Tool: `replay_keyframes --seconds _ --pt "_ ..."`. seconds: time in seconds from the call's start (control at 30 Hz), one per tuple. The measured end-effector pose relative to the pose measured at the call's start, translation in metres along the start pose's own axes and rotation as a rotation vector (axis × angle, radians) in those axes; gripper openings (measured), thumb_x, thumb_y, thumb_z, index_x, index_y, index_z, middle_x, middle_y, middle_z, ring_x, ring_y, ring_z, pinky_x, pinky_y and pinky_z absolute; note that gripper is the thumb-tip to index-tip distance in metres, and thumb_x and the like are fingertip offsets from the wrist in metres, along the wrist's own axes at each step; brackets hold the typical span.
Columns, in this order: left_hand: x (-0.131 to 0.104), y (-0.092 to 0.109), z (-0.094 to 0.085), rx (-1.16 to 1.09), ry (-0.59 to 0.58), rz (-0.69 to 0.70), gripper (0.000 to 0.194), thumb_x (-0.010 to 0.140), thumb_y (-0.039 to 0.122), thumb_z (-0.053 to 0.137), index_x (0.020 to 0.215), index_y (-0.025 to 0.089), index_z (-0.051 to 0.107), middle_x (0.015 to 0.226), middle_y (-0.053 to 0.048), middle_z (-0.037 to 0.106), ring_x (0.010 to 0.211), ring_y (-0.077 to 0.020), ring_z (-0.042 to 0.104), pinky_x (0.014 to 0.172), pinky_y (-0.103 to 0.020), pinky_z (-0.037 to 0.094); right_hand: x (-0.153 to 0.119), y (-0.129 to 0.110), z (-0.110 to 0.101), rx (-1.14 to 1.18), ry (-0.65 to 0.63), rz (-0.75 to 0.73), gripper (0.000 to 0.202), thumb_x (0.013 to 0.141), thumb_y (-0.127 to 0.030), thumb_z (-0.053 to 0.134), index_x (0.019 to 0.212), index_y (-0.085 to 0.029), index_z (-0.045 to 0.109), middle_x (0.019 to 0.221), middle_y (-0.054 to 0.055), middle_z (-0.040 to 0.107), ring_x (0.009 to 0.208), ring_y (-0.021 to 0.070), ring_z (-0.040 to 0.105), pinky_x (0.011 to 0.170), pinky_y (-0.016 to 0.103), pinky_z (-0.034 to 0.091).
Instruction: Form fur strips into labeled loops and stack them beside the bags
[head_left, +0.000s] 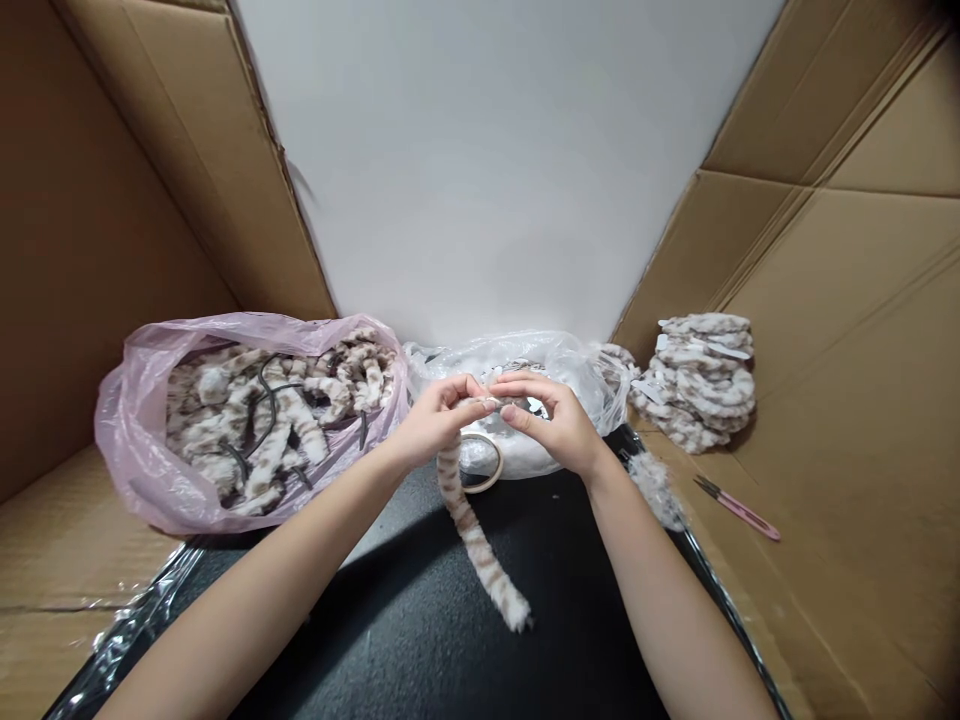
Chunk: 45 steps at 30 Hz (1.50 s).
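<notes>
A long, narrow plush strip (480,550), cream with brown spots, hangs down from my left hand (435,420) to the black tabletop. My left thumb and fingers are pinched around its upper end. My right hand (553,418) is closed close beside the left, thumb against fingers, at the same end of the strip. Exactly what lies between the fingertips is small and partly hidden. Just behind the hanging strip is a roll of tape (491,480). A clear plastic bag (585,360) with pale contents sits behind both hands.
At left, a pink plastic bag (135,400) is full of spotted plush pieces (262,430) with dark cords. Stacked plush rings (705,385) stand at right. Pink thread snips (739,508) lie on cardboard (825,420). Fluff (656,490) sits by the black table's (405,620) right edge.
</notes>
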<state>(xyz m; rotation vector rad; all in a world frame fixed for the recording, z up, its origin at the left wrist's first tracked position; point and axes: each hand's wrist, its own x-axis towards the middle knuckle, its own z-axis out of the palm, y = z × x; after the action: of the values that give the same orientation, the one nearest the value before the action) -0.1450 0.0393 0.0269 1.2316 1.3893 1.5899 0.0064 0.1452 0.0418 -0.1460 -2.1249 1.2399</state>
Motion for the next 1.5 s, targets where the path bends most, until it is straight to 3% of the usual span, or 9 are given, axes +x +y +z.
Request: replay_keyframes --seconds 0.23,0.43,0.57,0.7,0.8,0.97,1.17,1.37,1.5 --pt "-0.0007 -0.0036 0.0042 -0.157 0.040 -0.065 0.031 0.068 0.033 0.076 0.071 0.017 0.049 0.066 0.002 0.059 0.057 -0.0096 0.051 0.056 -0.021 0.037 -0.0014 -0.0061 -0.0009 -0.048 -0.042 -0.045 0.022 0.078 -0.031 0.073 0.098 -0.022 0.075 0.111 0.008 0.069 0.110 0.0229 0.061 0.099 0.040 0.045" --pt "-0.0008 -0.0014 0.0037 -0.170 -0.019 -0.093 0.028 0.067 0.032 0.077 0.082 0.016 0.061 0.071 -0.001 0.062 0.064 -0.0118 0.056 0.057 -0.022 0.040 -0.0011 -0.0084 -0.0040 -0.057 -0.067 -0.051 0.018 0.078 -0.029 0.073 0.094 -0.021 0.075 0.108 0.008 0.069 0.108 0.0225 0.062 0.098 0.038 0.045" --pt "-0.0014 -0.0028 0.0030 -0.145 0.011 -0.108 0.027 0.068 0.037 0.077 0.072 0.016 0.060 0.064 0.001 0.056 0.054 -0.0095 0.048 0.049 -0.021 0.034 -0.0004 -0.0069 -0.0034 -0.018 -0.023 -0.058 0.011 0.077 -0.029 0.072 0.083 -0.020 0.072 0.107 0.007 0.066 0.103 0.0203 0.062 0.092 0.035 0.048" --pt "-0.0014 -0.0048 0.0041 -0.153 0.042 -0.177 0.029 0.067 0.037 0.078 0.069 0.017 0.058 0.056 0.005 0.046 0.048 -0.0070 0.038 0.046 -0.021 0.027 0.0010 -0.0034 -0.0006 -0.057 0.077 0.045 0.018 0.072 -0.022 0.074 0.088 -0.018 0.066 0.098 0.005 0.066 0.083 0.0157 0.063 0.076 0.029 0.051" --pt "-0.0005 -0.0039 0.0033 -0.122 0.019 -0.203 0.027 0.066 0.035 0.078 0.068 0.016 0.061 0.056 0.004 0.045 0.051 -0.0076 0.038 0.048 -0.021 0.028 0.0016 -0.0026 -0.0010 -0.160 0.046 0.084 0.010 0.074 -0.018 0.069 0.084 -0.017 0.067 0.083 0.003 0.068 0.075 0.0147 0.061 0.070 0.027 0.049" --pt "0.0007 0.0012 0.0003 -0.034 -0.013 -0.176 0.029 0.069 0.042 0.075 0.066 0.014 0.068 0.059 0.001 0.054 0.056 -0.0101 0.046 0.055 -0.023 0.035 0.0012 -0.0030 -0.0044 -0.195 0.016 0.084 0.008 0.073 -0.015 0.069 0.080 -0.016 0.070 0.081 0.003 0.072 0.075 0.0153 0.064 0.071 0.027 0.049" --pt "-0.0008 0.0035 0.0026 0.074 0.103 -0.074 0.030 0.068 0.043 0.078 0.068 0.014 0.070 0.063 -0.001 0.063 0.061 -0.0115 0.054 0.059 -0.023 0.040 0.0001 -0.0039 -0.0035 -0.213 0.003 0.081 0.008 0.072 -0.017 0.071 0.079 -0.016 0.072 0.079 0.003 0.073 0.074 0.0165 0.065 0.071 0.028 0.049" --pt "0.0016 -0.0007 0.0019 -0.037 0.081 -0.218 0.034 0.063 0.044 0.079 0.065 0.014 0.062 0.060 0.001 0.059 0.053 -0.0101 0.053 0.052 -0.022 0.043 -0.0013 -0.0064 -0.0037 -0.275 -0.054 0.045 0.007 0.071 -0.013 0.071 0.075 -0.017 0.073 0.075 0.003 0.072 0.073 0.0164 0.064 0.068 0.028 0.047" --pt "0.0029 -0.0041 -0.0008 0.030 0.055 -0.219 0.035 0.066 0.045 0.077 0.065 0.014 0.061 0.061 0.001 0.061 0.050 -0.0097 0.053 0.048 -0.021 0.042 -0.0013 -0.0038 -0.0041 -0.296 -0.108 0.031 0.007 0.072 -0.013 0.071 0.074 -0.018 0.074 0.072 0.003 0.071 0.070 0.0162 0.064 0.067 0.027 0.047"
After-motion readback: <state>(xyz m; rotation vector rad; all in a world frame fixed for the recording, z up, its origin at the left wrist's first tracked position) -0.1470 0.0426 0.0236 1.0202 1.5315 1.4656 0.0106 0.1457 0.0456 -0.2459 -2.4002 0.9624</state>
